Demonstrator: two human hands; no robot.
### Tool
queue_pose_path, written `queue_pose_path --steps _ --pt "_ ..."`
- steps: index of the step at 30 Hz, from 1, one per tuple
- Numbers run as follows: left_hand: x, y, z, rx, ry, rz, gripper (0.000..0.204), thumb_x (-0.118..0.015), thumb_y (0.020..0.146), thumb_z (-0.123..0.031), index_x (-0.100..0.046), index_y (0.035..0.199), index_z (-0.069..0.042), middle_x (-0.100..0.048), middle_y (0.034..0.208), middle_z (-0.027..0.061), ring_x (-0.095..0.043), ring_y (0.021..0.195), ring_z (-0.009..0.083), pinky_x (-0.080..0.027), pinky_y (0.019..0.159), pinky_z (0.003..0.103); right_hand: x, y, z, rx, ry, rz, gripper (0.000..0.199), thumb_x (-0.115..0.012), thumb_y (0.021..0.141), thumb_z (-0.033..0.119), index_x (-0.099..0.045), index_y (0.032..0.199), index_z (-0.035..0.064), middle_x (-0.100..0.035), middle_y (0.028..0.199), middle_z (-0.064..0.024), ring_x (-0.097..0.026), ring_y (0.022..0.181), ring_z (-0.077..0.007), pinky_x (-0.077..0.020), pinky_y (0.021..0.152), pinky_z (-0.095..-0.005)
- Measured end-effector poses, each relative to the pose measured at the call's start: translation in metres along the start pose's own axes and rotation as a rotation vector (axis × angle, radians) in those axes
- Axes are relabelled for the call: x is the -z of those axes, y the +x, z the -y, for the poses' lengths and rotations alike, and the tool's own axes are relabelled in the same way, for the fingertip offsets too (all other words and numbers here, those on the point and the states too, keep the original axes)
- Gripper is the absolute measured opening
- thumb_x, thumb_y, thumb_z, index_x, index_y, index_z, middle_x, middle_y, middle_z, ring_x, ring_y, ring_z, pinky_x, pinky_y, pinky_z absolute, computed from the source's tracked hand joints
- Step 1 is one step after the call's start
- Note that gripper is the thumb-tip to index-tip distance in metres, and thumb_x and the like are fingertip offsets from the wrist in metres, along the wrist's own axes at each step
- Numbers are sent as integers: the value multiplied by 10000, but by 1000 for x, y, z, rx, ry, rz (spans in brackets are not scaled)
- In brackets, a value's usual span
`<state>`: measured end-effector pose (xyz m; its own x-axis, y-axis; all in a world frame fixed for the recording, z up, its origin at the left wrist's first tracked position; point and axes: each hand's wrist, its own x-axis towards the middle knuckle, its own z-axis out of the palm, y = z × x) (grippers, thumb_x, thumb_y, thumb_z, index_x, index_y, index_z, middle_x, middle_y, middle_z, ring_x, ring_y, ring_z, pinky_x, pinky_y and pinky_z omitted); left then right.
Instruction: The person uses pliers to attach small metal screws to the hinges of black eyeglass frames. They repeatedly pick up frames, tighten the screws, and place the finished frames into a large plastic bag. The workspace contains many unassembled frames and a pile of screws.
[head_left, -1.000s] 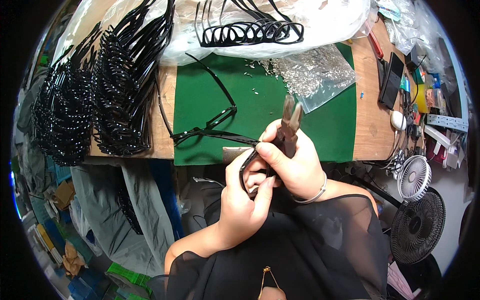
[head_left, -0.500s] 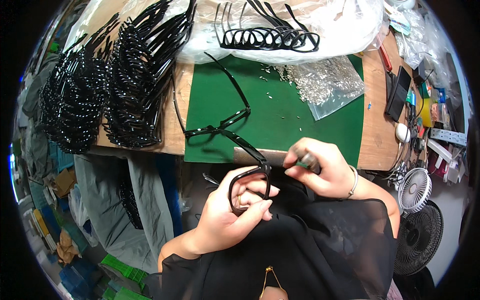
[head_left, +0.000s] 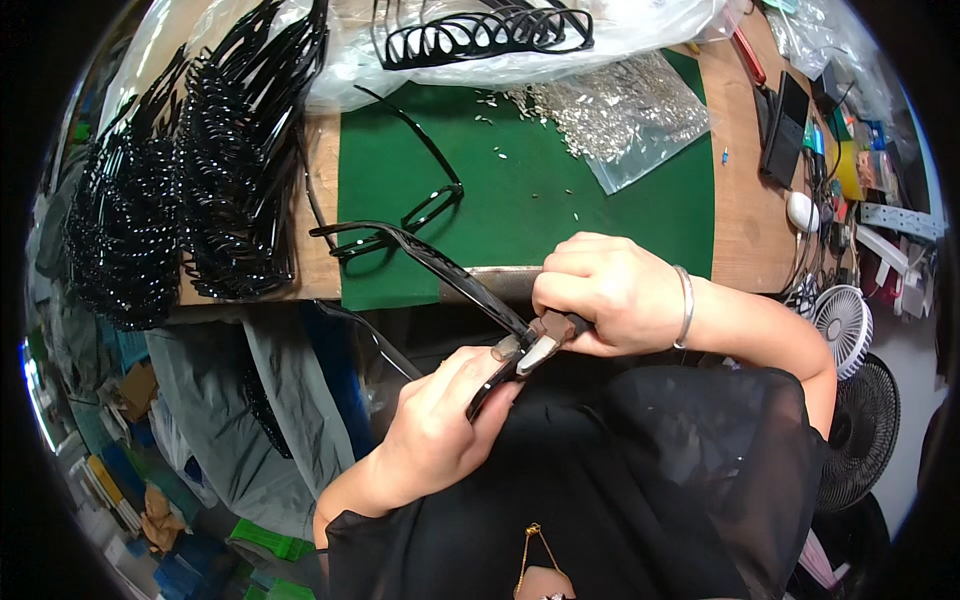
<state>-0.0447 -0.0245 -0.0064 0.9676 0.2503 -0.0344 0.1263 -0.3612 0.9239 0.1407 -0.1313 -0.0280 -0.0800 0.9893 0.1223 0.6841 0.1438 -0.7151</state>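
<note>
A black eyeglass frame (head_left: pixel 450 272) is in my left hand (head_left: pixel 430 425), which grips its front near my lap. One temple points up and left over the mat's edge, the other slants down to the left. My right hand (head_left: pixel 618 298) is closed round a pair of pliers, with most of the handles hidden in the fist. The metal jaws of the pliers (head_left: pixel 541 354) sit at the frame's hinge corner, beside my left fingertips. Another black eyeglass frame (head_left: pixel 436 205) lies unfolded on the green mat (head_left: pixel 520 225) beyond my hands.
Dense rows of black eyeglass frames (head_left: pixel 235 190) stand at the left. More frames (head_left: pixel 485 38) lie on plastic sheeting at the back. A clear bag (head_left: pixel 640 115) spills small silvery pieces onto the mat. At the right are a black phone (head_left: pixel 787 130), cables and a white fan (head_left: pixel 842 318).
My right hand has moved left and brought the pliers to the frame's hinge corner. My left hand has turned the frame edge-on. The view has shifted slightly.
</note>
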Motion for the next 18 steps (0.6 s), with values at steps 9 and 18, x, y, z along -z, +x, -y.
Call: queue_pose_path --steps 9,18 --pt "-2 6 12 -147 42 55 319 -613 680 73 -522 984 41 -564 846 155 -580 702 303 -484 596 315 -1 -9 -3 -17 18 0 180 -653 657 127 -495 719 66 -477 668 -74 -499 638 -260 -410 602 -344" --pt "6 30 31 -18 -176 182 281 -571 777 -23 -511 1044 39 -596 846 138 -615 750 261 -487 666 277 9 -32 -8 -386 74 -157 188 -655 671 43 -515 795 23 -506 698 -98 -518 613 -238 -413 557 -303"
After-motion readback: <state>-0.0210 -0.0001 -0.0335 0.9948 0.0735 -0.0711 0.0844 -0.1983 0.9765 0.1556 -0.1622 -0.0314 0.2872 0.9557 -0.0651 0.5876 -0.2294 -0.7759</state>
